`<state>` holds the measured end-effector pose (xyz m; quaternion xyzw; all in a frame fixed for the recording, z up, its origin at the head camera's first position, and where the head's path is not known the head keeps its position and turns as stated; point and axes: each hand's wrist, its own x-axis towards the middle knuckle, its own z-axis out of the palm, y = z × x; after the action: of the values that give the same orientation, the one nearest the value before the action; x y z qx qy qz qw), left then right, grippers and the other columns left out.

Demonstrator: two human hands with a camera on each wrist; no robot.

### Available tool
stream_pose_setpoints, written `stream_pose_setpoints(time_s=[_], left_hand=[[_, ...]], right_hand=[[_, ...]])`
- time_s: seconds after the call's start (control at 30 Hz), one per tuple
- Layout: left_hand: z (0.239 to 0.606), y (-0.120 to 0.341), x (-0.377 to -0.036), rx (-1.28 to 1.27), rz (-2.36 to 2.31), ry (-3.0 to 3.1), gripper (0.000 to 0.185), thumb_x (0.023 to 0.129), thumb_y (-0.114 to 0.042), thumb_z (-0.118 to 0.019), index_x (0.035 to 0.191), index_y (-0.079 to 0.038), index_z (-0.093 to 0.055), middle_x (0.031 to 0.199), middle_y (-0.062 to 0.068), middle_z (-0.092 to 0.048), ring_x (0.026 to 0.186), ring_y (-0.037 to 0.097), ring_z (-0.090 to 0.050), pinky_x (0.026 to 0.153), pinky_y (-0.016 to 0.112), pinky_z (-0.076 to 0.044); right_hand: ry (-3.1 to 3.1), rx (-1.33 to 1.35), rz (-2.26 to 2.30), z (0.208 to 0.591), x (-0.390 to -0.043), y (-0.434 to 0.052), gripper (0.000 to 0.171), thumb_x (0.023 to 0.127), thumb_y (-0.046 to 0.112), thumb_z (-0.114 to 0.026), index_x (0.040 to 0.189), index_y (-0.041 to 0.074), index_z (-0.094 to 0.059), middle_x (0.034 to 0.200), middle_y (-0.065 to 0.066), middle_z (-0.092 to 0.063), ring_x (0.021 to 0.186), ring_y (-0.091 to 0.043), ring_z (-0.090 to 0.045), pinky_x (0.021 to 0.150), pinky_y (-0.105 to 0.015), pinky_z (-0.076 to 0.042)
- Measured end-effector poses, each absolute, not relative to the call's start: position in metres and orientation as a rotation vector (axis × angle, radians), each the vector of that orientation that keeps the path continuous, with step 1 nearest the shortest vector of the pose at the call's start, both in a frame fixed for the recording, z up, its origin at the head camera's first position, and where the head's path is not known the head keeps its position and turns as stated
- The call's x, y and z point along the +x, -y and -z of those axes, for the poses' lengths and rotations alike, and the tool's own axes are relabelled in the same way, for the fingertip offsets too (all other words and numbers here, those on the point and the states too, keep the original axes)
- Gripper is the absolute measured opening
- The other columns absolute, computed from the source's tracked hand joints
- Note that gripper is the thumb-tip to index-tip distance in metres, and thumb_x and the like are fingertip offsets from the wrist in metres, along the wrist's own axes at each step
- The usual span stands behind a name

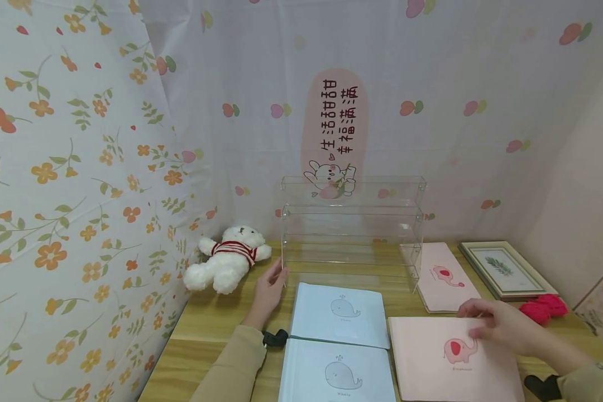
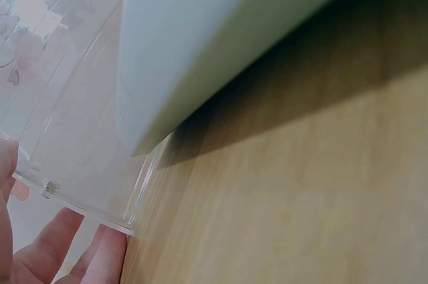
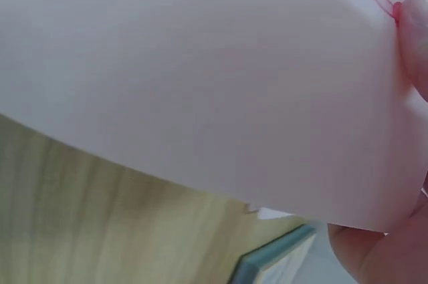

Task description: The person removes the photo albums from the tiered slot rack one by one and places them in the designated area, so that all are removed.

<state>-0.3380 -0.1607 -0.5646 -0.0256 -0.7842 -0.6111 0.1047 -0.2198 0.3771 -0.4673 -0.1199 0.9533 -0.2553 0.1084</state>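
Note:
A clear acrylic rack [image 1: 352,223] with several tiers stands at the back of the table. My left hand [image 1: 270,287] holds its left side panel at the lower edge; in the left wrist view, fingers [image 2: 105,257] lie against the panel's outer face. My right hand [image 1: 507,329] pinches the upper right edge of a pink book [image 1: 422,357] with an elephant on its cover, thumb on top and fingers underneath. Left of it lie two light blue whale books, a rear one [image 1: 316,312] and a front one [image 1: 306,368]. Another pink elephant book [image 1: 437,285] lies behind, partly under the rack's right side.
A white teddy bear [image 1: 226,265] in a striped shirt lies left of the rack. At the back right are a picture frame [image 1: 505,268] and a bright pink bundle [image 1: 542,309]. Patterned cloth [image 1: 231,56] covers the walls behind and to the left.

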Motion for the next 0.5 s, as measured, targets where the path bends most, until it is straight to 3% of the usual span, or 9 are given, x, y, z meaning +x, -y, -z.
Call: stream_pose_setpoints(time_s=[0.17, 0.33, 0.5], left_hand=[[0.565, 0.161, -0.338, -0.074, 1.805, 2.313, 0.046, 0.100, -0.039, -0.065, 0.146, -0.035, -0.056, 0.139, 0.010, -0.067, 0.123, 0.031, -0.066, 0.099, 0.045, -0.057], [0.564, 0.161, -0.339, -0.062, 1.816, 2.321, 0.046, 0.102, -0.034, -0.064, 0.147, -0.032, -0.056, 0.140, 0.010, -0.066, 0.124, 0.030, -0.066, 0.099, 0.045, -0.057], [0.563, 0.161, -0.338, -0.051, 1.816, 2.329, 0.046, 0.102, -0.034, -0.064, 0.147, -0.036, -0.056, 0.140, 0.009, -0.066, 0.124, 0.030, -0.066, 0.100, 0.047, -0.056]], right_hand=[[-2.807, -0.282, 0.744, 0.481, -0.223, -0.379, 0.046, 0.078, 0.038, -0.086, 0.118, 0.022, -0.069, 0.110, 0.001, -0.069, 0.101, -0.016, -0.060, 0.078, -0.020, -0.052], [-2.791, -0.264, 0.739, 0.493, -0.225, -0.380, 0.042, 0.077, 0.035, -0.087, 0.115, 0.026, -0.070, 0.112, 0.003, -0.071, 0.104, -0.018, -0.061, 0.081, -0.023, -0.053], [-2.789, -0.270, 0.735, 0.503, -0.227, -0.380, 0.039, 0.078, 0.032, -0.086, 0.113, 0.028, -0.070, 0.114, 0.001, -0.072, 0.106, -0.021, -0.062, 0.090, -0.041, -0.057]])
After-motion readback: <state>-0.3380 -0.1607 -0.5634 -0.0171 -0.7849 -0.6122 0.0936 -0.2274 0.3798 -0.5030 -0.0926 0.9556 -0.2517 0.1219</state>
